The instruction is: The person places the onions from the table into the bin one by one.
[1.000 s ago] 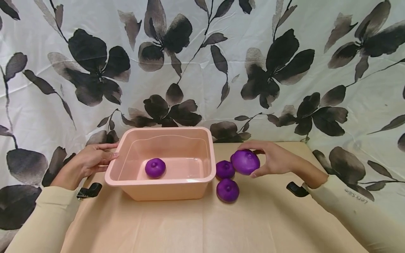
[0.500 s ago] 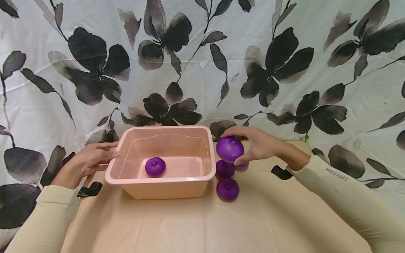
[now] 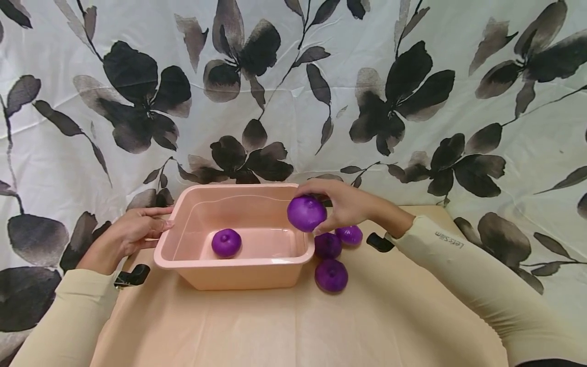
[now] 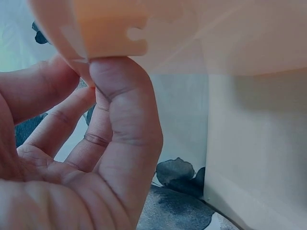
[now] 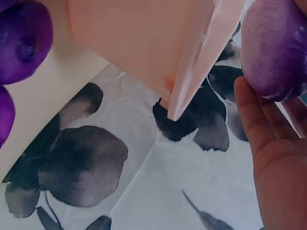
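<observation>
A purple onion (image 3: 306, 214) is held between the thumb and fingers of my right hand (image 3: 344, 204), raised over the right rim of a pink plastic tub (image 3: 238, 276). In the right wrist view that onion (image 5: 273, 50) shows streaked, shiny skin above the fingers. My left hand (image 3: 133, 232) pinches the tub's left rim; the left wrist view shows the thumb (image 4: 127, 105) under the rim's edge. Inside the tub, one onion (image 3: 226, 242) lies on the floor. Right of the tub are three more: a front onion (image 3: 331, 276), a middle onion (image 3: 327, 247) and a back onion (image 3: 350, 235).
The tub stands on a table with a beige cover (image 3: 257, 326). Close behind hangs a white cloth (image 3: 321, 127) with dark flower prints. A black wrist mount (image 3: 132, 276) sits on the left sleeve, another mount (image 3: 380, 242) on the right.
My right hand has carried the onion leftward from among the loose onions to the tub's right rim. The back onion has come into fuller view. My left hand stays on the rim.
</observation>
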Demonstrator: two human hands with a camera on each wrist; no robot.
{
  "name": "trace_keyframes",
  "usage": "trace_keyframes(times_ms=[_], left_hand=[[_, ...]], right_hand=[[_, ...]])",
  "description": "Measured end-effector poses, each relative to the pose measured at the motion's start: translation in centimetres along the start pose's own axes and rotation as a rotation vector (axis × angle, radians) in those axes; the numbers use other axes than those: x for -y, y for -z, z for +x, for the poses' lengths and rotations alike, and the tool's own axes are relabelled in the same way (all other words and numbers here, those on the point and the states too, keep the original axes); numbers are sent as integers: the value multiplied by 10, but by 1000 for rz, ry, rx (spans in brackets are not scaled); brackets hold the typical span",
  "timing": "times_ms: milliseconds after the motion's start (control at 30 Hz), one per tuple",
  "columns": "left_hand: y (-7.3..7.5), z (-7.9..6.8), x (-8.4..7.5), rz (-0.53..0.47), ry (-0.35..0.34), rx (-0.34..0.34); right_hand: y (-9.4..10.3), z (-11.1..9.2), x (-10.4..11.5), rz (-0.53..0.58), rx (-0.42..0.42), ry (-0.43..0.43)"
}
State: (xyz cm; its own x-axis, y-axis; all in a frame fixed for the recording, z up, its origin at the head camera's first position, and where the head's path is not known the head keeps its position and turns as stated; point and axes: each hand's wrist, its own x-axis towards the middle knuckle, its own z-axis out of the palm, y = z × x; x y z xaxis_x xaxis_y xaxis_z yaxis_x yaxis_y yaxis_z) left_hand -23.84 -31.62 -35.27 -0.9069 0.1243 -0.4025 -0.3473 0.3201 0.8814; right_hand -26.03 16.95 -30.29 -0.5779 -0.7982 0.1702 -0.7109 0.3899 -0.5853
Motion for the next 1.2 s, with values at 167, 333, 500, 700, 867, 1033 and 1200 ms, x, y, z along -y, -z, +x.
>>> trace_keyframes(times_ms=[167, 333, 500, 700, 867, 1033, 1200], left_hand=[[-2, -1, -1, 20, 4, -12], [-3, -1, 0, 1, 0, -3], [-2, -2, 0, -23, -2, 5], [-1, -1, 1, -16, -1, -1], [-2, -1, 1, -11, 0, -12], [-2, -1, 1, -5, -2, -11], [-4, 0, 0, -21, 1, -13]], right_hand=[[-7, 14, 1, -12, 31, -5], [-13, 33, 2, -25, 51, 10], [-21, 54, 2, -48, 79, 35], [-30, 76, 4, -74, 114, 46], [-38, 95, 5, -94, 123, 30], [-45, 113, 5, -127, 138, 22], [-46, 130, 3, -151, 146, 21]])
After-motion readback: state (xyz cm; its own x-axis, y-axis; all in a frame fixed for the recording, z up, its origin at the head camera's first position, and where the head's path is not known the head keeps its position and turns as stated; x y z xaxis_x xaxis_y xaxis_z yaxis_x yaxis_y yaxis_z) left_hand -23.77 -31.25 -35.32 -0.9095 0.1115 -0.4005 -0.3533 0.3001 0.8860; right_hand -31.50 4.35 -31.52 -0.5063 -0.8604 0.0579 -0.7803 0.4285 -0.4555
